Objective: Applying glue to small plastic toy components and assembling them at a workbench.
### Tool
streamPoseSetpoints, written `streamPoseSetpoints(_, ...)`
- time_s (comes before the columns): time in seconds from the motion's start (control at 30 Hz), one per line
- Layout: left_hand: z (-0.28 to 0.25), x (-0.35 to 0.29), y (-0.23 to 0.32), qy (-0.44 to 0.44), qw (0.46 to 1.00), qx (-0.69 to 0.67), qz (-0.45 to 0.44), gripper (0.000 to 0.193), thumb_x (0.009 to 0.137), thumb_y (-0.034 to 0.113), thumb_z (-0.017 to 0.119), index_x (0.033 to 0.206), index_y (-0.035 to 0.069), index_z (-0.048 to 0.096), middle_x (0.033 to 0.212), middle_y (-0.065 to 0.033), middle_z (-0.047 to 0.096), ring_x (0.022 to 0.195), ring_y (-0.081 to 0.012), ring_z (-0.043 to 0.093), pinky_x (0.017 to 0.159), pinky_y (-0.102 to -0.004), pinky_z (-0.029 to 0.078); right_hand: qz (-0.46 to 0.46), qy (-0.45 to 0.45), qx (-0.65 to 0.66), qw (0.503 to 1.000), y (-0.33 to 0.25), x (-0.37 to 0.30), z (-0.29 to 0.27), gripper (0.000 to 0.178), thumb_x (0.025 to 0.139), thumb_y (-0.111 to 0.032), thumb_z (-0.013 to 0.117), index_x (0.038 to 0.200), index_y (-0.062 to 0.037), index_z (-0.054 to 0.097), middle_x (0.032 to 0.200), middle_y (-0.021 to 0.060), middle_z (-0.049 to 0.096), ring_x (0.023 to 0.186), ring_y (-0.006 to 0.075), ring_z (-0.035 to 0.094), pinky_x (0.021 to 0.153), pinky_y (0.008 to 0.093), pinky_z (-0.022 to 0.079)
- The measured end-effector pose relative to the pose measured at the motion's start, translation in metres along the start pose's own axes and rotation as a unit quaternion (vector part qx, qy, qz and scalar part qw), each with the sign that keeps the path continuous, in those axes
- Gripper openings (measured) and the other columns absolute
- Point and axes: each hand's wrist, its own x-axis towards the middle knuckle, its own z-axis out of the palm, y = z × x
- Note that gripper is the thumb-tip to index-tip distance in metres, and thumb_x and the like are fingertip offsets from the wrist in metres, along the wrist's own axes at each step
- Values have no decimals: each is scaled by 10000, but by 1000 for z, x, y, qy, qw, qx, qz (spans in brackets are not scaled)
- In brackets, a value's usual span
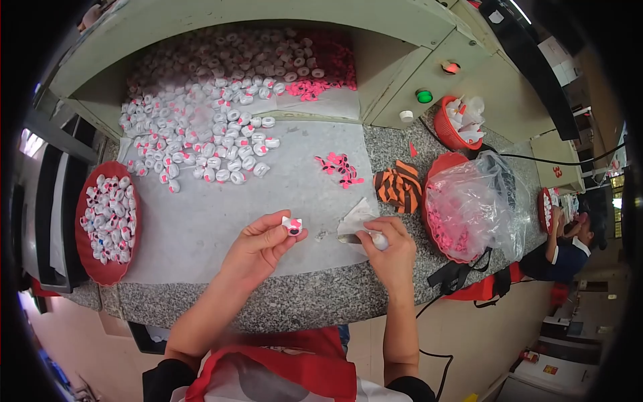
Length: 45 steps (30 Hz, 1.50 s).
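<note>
My left hand (271,242) is raised over the surface (241,311), thumb and fingers pinched on a small white cat-head piece (292,226) with pointed ears, a pink bow and a dark patch, its decorated side up. To its right, my right hand (392,253) has its fingers curled around a rounded white object (380,240), mostly hidden by my grip; I cannot tell exactly what it is. Just beside those fingers is a crumpled white wipe (356,218).

The surface is speckled grey stone, largely covered by a white sheet (201,244). Beyond my hands, many white pieces (228,144) with pink touches spread across the sheet and back into a pale green cabinet (408,74); bright pink bits (307,90) are heaped inside it, at the right. Nearer, between that heap and my right hand, lies a loose cluster of pink and black parts (340,170).

At far left, a red oval tray (107,276) is full of white pieces. To the right are an orange-and-dark striped cloth (400,187), a red bowl (447,161) of pink bits partly under a clear plastic bag (485,201), and, behind it, a red basket (445,130) of white bottles (467,117). Farther right, another person (569,251) sits at work.
</note>
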Motion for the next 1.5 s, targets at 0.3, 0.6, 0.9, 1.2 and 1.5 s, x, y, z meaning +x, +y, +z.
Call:
streamPoseSetpoints(0.3, -1, 2, -6, -3, 1000, 6, 11, 253, 777, -20, 550, 1027, 18, 566, 975, -141, 594, 965, -299, 557, 794, -267, 503, -15, -50, -63, 997, 4, 17, 14, 125, 654, -58, 665, 755, -17, 602, 762, 91, 576, 660, 236, 575, 591, 303, 447)
streamPoseSetpoints(0.6, 0, 0, -10, -2, 999, 37, 5, 234, 773, 16, 576, 1006, -2, 575, 966, -120, 601, 887, -192, 589, 804, -286, 486, -167, -66, 243, 953, -57, 2, 31, 259, 616, 42, 683, 851, -60, 640, 798, 47, 541, 637, 134, 564, 529, 242, 463)
streamPoseSetpoints(0.9, 3, -6, 1, 31, 991, 127, 38, 234, 753, 27, 609, 983, -11, 581, 941, -120, 606, 850, -188, 594, 782, -305, 484, -264, -38, 140, 953, -62, 8, 37, 279, 575, 47, 692, 824, -67, 639, 750, 66, 557, 609, 180, 569, 508, 250, 461)
streamPoseSetpoints(1.2, 12, -6, -1, 12, 975, 175, 134, 239, 742, -35, 592, 980, -20, 580, 945, -138, 604, 862, -192, 589, 792, -299, 475, -224, -4, 115, 968, -50, 5, 38, 219, 597, 42, 672, 773, -42, 573, 738, 89, 573, 616, 206, 575, 518, 273, 454)
streamPoseSetpoints(1.5, 15, -11, 2, 0, 980, 137, 141, 248, 742, -50, 582, 987, -11, 580, 962, -146, 598, 879, -196, 584, 806, -295, 469, -64, 167, -51, 983, -24, 28, -10, 141, 691, 15, 610, 823, -12, 568, 756, 86, 559, 634, 194, 527, 574, 285, 423)
